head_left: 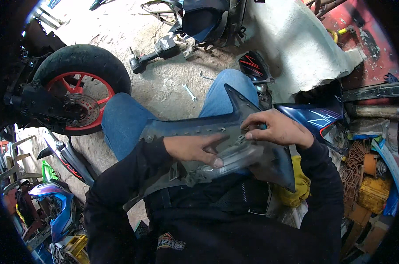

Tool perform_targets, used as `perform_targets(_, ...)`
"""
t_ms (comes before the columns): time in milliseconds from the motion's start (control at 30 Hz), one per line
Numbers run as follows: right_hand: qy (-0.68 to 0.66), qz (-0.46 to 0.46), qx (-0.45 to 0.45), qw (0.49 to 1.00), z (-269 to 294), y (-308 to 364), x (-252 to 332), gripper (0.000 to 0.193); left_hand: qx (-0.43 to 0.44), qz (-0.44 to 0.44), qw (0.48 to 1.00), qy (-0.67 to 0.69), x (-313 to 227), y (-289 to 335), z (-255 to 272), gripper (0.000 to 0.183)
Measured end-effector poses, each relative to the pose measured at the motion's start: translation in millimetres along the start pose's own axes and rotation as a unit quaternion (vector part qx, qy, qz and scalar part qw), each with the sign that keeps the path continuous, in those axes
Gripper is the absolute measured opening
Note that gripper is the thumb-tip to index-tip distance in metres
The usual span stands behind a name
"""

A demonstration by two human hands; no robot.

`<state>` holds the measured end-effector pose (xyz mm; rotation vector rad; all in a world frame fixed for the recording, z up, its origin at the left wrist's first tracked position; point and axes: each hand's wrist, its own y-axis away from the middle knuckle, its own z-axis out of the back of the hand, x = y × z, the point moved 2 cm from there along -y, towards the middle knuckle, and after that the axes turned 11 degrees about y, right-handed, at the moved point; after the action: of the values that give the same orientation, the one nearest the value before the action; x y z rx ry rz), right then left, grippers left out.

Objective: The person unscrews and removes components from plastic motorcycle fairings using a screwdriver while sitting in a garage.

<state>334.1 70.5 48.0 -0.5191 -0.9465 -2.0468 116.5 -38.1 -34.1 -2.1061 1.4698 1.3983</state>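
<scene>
Bare floor (159, 83), pale and stained, spreads beyond both hands. Dark grey panel (195, 130), inner face up with clips along its edge, lies across the thighs directly beneath both hands; a pointed arm of it rises between them, toward the far side. Wheel (79, 82), black tyre on a red rim, stands well to the left of the left hand and beyond it. Dark blue panel (311, 116) with light graphics: just right of the right hand. Purple-blue fairing (60, 211): far left of the left hand, nearer the body. Yellow cloth-like bundle (298, 185): nearer the body than the right hand. Left hand (193, 148): resting on the grey panel, unclenched, thumb and fingers apart. Right hand (276, 126): fingers curled inward over the panel; cannot tell whether it grips anything. Cordless power tool (153, 55): well ahead of the left hand. Clear lens-like part (239, 158): on the panel, beside the left thumb. Spanner (189, 92): on the floor, ahead of the left hand. Small teal bit (263, 126): at the right fingers, kind unclear.
</scene>
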Motion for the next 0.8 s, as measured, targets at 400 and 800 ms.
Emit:
perform_targets(400,-0.138,-0.153,0.111,0.972,13.9,16.2,7.4,0.038,-0.018,-0.056,0.986,-0.155,-17.3,5.8,-6.0,0.099)
perform_targets(800,-0.173,-0.071,0.026,0.982,16.3,26.2,-5.7,0.047,-0.092,-0.103,0.978,-0.158,-32.3,0.8,9.4,0.066)
